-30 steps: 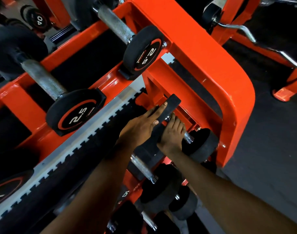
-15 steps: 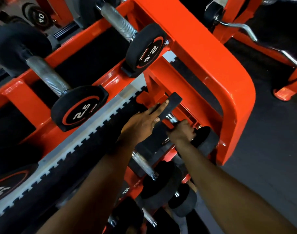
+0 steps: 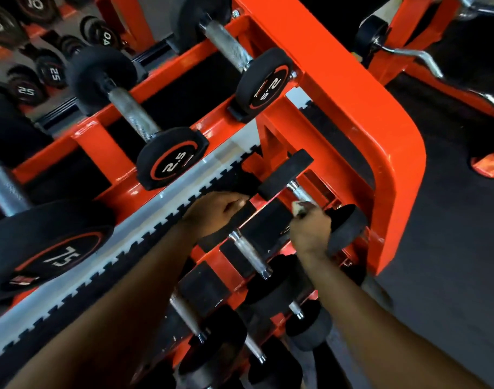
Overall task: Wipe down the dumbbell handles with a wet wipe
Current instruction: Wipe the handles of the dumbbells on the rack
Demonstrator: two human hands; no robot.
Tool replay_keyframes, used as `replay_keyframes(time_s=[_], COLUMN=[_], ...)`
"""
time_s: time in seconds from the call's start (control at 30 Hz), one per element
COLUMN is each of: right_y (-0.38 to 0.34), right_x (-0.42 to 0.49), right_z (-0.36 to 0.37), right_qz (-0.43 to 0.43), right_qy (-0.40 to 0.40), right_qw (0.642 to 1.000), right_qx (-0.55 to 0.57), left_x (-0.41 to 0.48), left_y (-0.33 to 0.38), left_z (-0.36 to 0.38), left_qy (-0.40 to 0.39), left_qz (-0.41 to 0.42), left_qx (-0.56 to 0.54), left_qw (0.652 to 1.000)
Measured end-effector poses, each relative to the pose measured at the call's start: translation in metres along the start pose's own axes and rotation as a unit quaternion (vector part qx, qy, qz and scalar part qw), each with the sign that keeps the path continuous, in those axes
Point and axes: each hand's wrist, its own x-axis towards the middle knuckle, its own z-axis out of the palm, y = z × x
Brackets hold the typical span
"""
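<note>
Wiping begins
My right hand (image 3: pixel 310 234), clutching the wipe (image 3: pixel 298 206), has closed round the handle (image 3: pixel 297 192) — left hand (image 3: pixel 217 210) curled beside it, grip unclear.

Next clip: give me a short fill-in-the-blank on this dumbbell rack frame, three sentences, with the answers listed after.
1. The right hand holds a white ___ against a dumbbell handle.
2. The rack is painted ___.
3. The round dumbbell end just above the left hand is marked ___.

Missing words: wipe; orange; 2.5
</note>
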Motion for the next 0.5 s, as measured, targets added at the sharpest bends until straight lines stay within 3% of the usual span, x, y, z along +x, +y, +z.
replay_keyframes(time_s=[0.1,0.23,0.33,0.4,0.5], right_y=[-0.009,-0.018,-0.016,-0.016,-0.02], right_x=[-0.034,-0.084,-0.11,-0.11,-0.076], right_z=[0.027,0.075,0.109,0.124,0.127], right_qz=[0.009,-0.025,-0.083,-0.08,-0.044], right_qy=[-0.066,-0.166,-0.214,-0.21,-0.171], right_qw=[0.998,0.986,0.97,0.962,0.97], right_qx=[0.004,0.014,-0.08,-0.153,-0.166], left_x=[-0.014,-0.016,-0.018,-0.018,-0.019], left_y=[-0.019,-0.008,-0.007,-0.01,-0.011], left_z=[0.011,0.024,0.024,0.025,0.027], left_qy=[-0.067,0.0,0.024,0.026,0.037], left_qz=[-0.051,-0.047,-0.045,-0.045,-0.047], left_qx=[-0.037,-0.118,-0.125,-0.133,-0.141], left_qw=[0.996,0.992,0.991,0.99,0.988])
